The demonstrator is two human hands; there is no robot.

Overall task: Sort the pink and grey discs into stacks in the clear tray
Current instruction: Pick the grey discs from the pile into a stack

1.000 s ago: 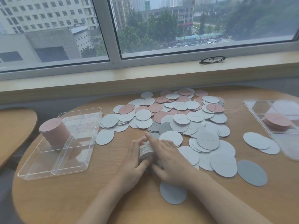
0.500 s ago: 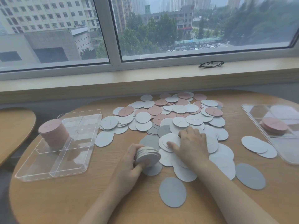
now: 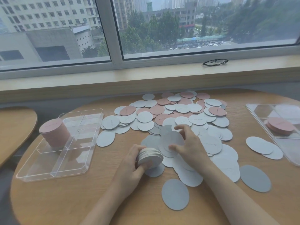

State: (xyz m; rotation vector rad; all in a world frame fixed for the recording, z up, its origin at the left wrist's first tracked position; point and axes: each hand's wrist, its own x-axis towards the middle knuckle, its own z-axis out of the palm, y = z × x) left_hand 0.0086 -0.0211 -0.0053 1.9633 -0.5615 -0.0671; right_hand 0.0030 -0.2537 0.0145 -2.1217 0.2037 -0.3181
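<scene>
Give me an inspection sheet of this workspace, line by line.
Surface: round wooden table, discs spread across its far half.
Job's things: clear tray at left holds a pink stack; loose pile mixes pink and grey discs.
Clutter: second clear tray at right, pink discs inside.
Grippers: left hand grips a grey stack; right hand pinches a grey disc.
Cables: nothing seen.
Surroundings: window, glasses on the sill.

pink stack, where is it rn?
Head view, left side: the tall pink stack stands upright in a far-left compartment of the clear tray, left of the loose disc pile.
</scene>
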